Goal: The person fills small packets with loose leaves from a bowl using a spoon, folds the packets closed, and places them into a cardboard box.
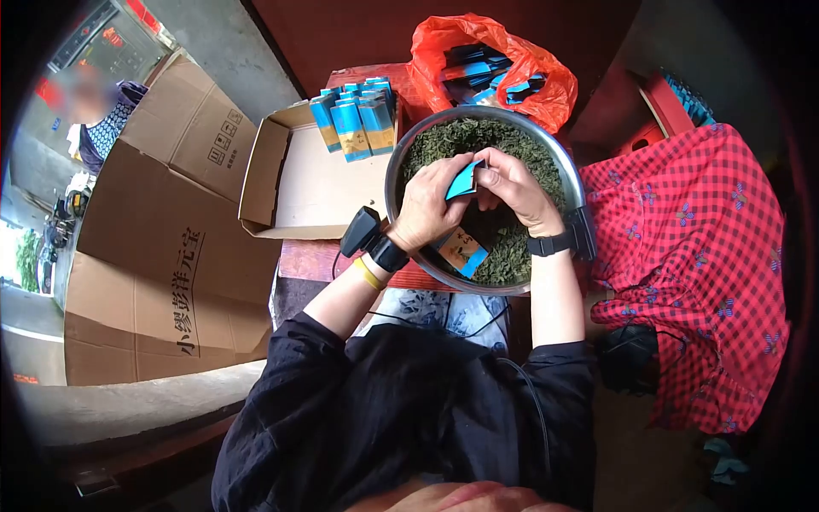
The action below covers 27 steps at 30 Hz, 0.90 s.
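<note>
Over a metal basin of dried green leaves, both of my hands hold one small blue packet. My left hand is closed on its left side, with the fingers curled behind it. At its right edge, the thumb and fingers of my right hand pinch near the top. Inside the packet I cannot see. A second packet, blue and tan with a printed picture, lies on the leaves under my left hand.
Left of the basin, a shallow cardboard tray bears several upright blue-and-gold packets. A red plastic bag with more packets stands behind. A large carton is at left, red checked cloth at right. Another person is far left.
</note>
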{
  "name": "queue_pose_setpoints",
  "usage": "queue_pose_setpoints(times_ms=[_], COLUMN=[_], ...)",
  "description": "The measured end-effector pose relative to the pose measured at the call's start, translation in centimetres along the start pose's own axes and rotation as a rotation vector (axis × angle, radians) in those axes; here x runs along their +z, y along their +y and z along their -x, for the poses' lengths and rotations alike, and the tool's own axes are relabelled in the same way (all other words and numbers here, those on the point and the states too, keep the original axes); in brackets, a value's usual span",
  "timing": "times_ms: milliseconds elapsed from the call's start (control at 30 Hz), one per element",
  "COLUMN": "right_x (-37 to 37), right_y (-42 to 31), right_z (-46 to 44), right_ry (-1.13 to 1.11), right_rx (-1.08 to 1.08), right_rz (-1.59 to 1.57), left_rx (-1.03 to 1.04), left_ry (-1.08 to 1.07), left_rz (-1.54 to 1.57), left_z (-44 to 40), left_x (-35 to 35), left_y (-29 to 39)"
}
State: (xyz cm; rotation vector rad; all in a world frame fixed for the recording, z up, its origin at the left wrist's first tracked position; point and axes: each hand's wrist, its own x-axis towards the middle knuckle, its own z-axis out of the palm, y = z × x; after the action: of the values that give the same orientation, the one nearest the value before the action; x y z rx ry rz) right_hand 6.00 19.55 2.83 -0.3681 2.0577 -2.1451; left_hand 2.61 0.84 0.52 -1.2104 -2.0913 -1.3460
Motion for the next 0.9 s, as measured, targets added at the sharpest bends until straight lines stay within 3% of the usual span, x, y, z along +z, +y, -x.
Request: queue_pose_setpoints(times_ms=[67,133,200,333,500,633,733,800,833,867,900], right_x=[0.2,0.0,0.0,-1.4,-1.2,-1.8,-2.8,-2.9,-3.0,-3.1,-3.1], right_y=[0.0,0.8,2.4,3.4,3.0,3.3,3.4,3.7,3.6,3.7,3.7], right_z=[-0.1,-0.5,-1.0,-1.1,-1.2,-1.1,-0.9,-1.3,-1.1,-0.7,-0.4], right_ry=[0.03,0.041,0.116,0.203,0.207,0.17,0.206,0.464,0.642,0.643,0.637], right_rx=[0.089,0.126,-0.076,-0.048,-0.085,-0.029,-0.01,-0.045,-0.013,-0.008,0.038], right_rz=[0.036,0.085,0.107,0.249,0.115,0.191,0.149,0.276,0.665,0.665,0.974], left_rx=[0.078,0.04,-0.001,-0.039,-0.046,-0.056,-0.157,-0.258,-0.267,-0.269,-0.245], left_ry=[-0.004,-0.043,-0.15,-0.211,-0.155,-0.157,-0.131,-0.037,-0.011,-0.014,0.015], left_rz=[-0.213,-0.211,-0.256,-0.17,-0.109,-0.125,-0.087,-0.039,-0.044,-0.041,-0.063], left_z=[0.1,0.1,0.1,-0.1,-0.2,0.1,0.0,-0.1,-0.1,-0.1,-0.1], left_x=[0.0,0.1,0.0,0.1,0.1,0.3,0.4,0.5,0.5,0.6,0.6], left_y=[0.2,0.2,0.3,0.1,-0.3,-0.7,-0.6,-0.8,-0.9,-1.2,-1.3])
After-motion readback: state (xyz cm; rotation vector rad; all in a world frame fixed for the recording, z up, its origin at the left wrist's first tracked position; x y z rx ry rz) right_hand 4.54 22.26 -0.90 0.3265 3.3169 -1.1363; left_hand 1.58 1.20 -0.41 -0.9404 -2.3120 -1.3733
